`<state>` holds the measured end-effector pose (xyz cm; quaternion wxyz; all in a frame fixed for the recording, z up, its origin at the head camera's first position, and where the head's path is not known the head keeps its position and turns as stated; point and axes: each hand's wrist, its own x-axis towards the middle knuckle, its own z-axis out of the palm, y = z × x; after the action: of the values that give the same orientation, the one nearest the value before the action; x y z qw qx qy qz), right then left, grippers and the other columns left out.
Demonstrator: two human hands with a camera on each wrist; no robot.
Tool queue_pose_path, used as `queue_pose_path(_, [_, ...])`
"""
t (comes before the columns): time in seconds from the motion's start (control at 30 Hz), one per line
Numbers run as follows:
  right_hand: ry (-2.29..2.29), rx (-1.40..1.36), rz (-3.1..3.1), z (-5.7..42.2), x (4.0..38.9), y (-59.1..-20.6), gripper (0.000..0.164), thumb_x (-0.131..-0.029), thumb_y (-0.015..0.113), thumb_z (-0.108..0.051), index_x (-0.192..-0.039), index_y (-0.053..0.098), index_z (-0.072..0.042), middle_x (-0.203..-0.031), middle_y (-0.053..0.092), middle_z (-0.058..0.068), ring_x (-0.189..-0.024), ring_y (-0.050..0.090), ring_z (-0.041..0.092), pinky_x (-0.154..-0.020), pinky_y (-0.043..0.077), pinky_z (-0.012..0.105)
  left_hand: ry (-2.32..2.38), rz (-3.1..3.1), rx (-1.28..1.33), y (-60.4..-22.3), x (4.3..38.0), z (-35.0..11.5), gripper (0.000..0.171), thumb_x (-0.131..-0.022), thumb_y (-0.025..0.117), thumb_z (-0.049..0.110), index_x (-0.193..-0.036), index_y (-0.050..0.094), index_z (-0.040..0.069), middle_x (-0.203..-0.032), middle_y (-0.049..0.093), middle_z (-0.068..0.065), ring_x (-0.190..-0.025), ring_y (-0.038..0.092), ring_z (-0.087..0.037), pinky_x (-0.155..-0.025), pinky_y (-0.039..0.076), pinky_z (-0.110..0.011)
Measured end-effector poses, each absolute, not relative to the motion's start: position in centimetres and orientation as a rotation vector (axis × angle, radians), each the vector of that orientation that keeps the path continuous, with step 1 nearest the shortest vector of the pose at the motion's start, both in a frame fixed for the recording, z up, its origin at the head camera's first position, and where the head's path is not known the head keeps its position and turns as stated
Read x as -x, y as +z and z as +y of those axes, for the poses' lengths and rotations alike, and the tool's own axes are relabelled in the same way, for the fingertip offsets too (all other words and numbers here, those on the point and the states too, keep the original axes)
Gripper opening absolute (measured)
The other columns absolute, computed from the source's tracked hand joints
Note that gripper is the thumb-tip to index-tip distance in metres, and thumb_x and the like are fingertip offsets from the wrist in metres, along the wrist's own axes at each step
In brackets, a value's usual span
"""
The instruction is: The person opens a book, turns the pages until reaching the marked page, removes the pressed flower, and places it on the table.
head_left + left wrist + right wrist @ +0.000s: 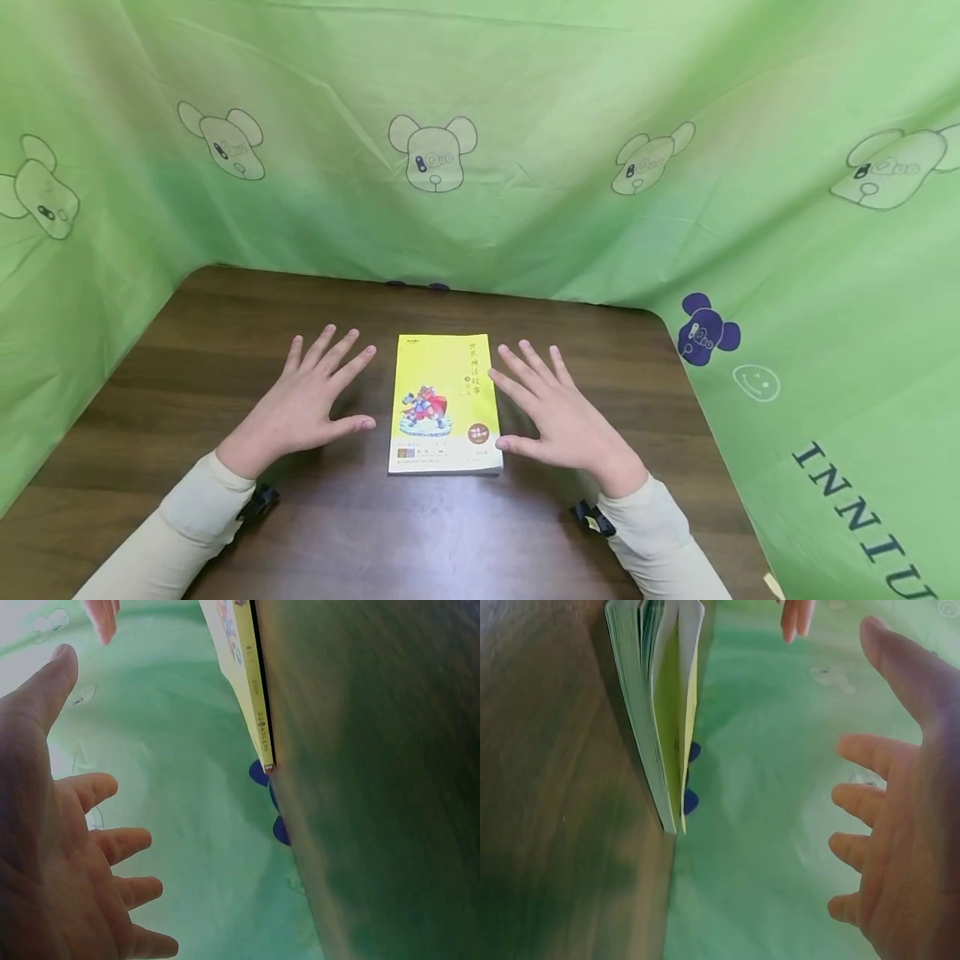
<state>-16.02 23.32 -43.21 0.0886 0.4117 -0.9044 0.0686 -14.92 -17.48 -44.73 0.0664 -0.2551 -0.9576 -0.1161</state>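
A yellow paperback book [444, 392] lies flat on the brown wooden table, its cover printed with a caped figure and a column of characters. Left of it, my left hand [303, 408] hovers palm down with fingers spread and straight. On the other side my right hand [564, 421] is spread the same way, thumb and index fingertip overlapping the book's right edge in the head view. The left wrist view shows the book's spine [259, 705], apart from that hand. In the right wrist view, the page edges [641, 712] face the right hand and the front cover lifts slightly. Neither hand holds anything.
The wooden table [337, 533] has rounded far corners. A green cloth [525, 233] with bear-head prints hangs behind it and along both sides. Dark wrist straps [258, 502] sit at the cuffs of the light sleeves [652, 525].
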Motion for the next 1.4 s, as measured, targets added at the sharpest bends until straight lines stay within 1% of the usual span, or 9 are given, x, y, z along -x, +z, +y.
queue_pose_path(0.2, [0.188, -1.278, -2.697, 22.2, 15.9, -43.7, 0.089, -0.092, 0.052, -0.075, -0.16, 0.036, -0.019, -0.171, 0.022, 0.01, -0.158, 0.012, 0.037, -0.12, 0.007, 0.069, -0.366, -2.879, 0.777, -45.0, 14.7, -17.1, 0.099, -0.086, 0.06, 0.078, -0.163, 0.029, 0.024, -0.171, 0.021, -0.01, -0.157, 0.009, -0.042, -0.118, 0.009, -0.073])
queue_pose_path(0.33, [0.168, -1.297, -2.715, 21.9, 15.8, -44.1, 0.089, -0.092, 0.052, -0.075, -0.16, 0.038, -0.019, -0.171, 0.022, 0.009, -0.159, 0.012, 0.035, -0.121, 0.009, 0.068, -0.372, -2.883, 0.792, -45.3, 14.4, -16.8, 0.098, -0.087, 0.057, 0.079, -0.163, 0.029, 0.025, -0.171, 0.021, -0.01, -0.157, 0.01, -0.041, -0.118, 0.009, -0.073])
queue_pose_path(0.47, [0.138, -1.316, -2.758, 21.7, 15.6, -44.5, 0.089, -0.093, 0.05, -0.076, -0.16, 0.037, -0.019, -0.171, 0.022, 0.008, -0.159, 0.013, 0.034, -0.122, 0.008, 0.066, -0.376, -2.875, 0.803, -45.5, 14.2, -16.4, 0.096, -0.088, 0.055, 0.079, -0.163, 0.03, 0.025, -0.17, 0.023, -0.009, -0.157, 0.013, -0.04, -0.118, 0.01, -0.073])
queue_pose_path(0.57, [0.13, -1.333, -2.78, 21.6, 15.6, -44.8, 0.088, -0.093, 0.051, -0.075, -0.159, 0.039, -0.018, -0.169, 0.026, 0.008, -0.158, 0.017, 0.035, -0.123, 0.009, 0.065, -0.367, -2.871, 0.813, -45.7, 14.0, -16.1, 0.095, -0.088, 0.054, 0.079, -0.163, 0.031, 0.024, -0.169, 0.025, -0.01, -0.157, 0.015, -0.04, -0.117, 0.012, -0.073])
queue_pose_path(0.77, [0.117, -1.347, -2.819, 21.5, 15.4, -45.1, 0.086, -0.092, 0.054, -0.073, -0.155, 0.046, -0.016, -0.167, 0.031, 0.008, -0.157, 0.02, 0.035, -0.123, 0.011, 0.064, -0.344, -2.886, 0.833, -45.8, 13.7, -15.3, 0.094, -0.089, 0.052, 0.08, -0.162, 0.034, 0.024, -0.17, 0.024, -0.008, -0.158, 0.013, -0.039, -0.119, 0.011, -0.072])
queue_pose_path(1.0, [0.098, -1.361, -2.868, 21.4, 15.3, -45.5, 0.086, -0.09, 0.058, -0.074, -0.151, 0.051, -0.014, -0.165, 0.035, 0.009, -0.155, 0.027, 0.036, -0.122, 0.013, 0.065, -0.37, -2.852, 0.894, -46.0, 13.2, -13.9, 0.092, -0.087, 0.06, 0.076, -0.158, 0.043, 0.021, -0.167, 0.03, -0.011, -0.155, 0.02, -0.041, -0.117, 0.016, -0.073])
queue_pose_path(1.13, [0.096, -1.365, -2.9, 21.3, 15.2, -45.8, 0.086, -0.088, 0.062, -0.072, -0.15, 0.053, -0.013, -0.164, 0.037, 0.011, -0.154, 0.028, 0.036, -0.122, 0.013, 0.064, -0.367, -2.874, 0.93, -46.3, 13.0, -12.8, 0.091, -0.086, 0.064, 0.074, -0.157, 0.044, 0.021, -0.167, 0.031, -0.011, -0.155, 0.021, -0.041, -0.118, 0.016, -0.072])
queue_pose_path(1.27, [0.074, -1.362, -2.924, 21.2, 15.2, -46.0, 0.085, -0.087, 0.064, -0.072, -0.149, 0.054, -0.014, -0.163, 0.039, 0.01, -0.153, 0.03, 0.035, -0.122, 0.013, 0.064, -0.374, -2.865, 0.974, -46.6, 12.9, -11.9, 0.09, -0.085, 0.065, 0.073, -0.157, 0.044, 0.023, -0.165, 0.034, -0.012, -0.154, 0.023, -0.041, -0.117, 0.017, -0.073])
queue_pose_path(1.4, [0.064, -1.36, -2.948, 21.1, 15.2, -46.0, 0.083, -0.087, 0.067, -0.069, -0.147, 0.056, -0.013, -0.162, 0.042, 0.009, -0.152, 0.033, 0.033, -0.122, 0.015, 0.064, -0.367, -2.879, 1.033, -46.8, 12.9, -11.0, 0.091, -0.086, 0.062, 0.074, -0.158, 0.042, 0.021, -0.165, 0.034, -0.013, -0.154, 0.023, -0.042, -0.116, 0.017, -0.073])
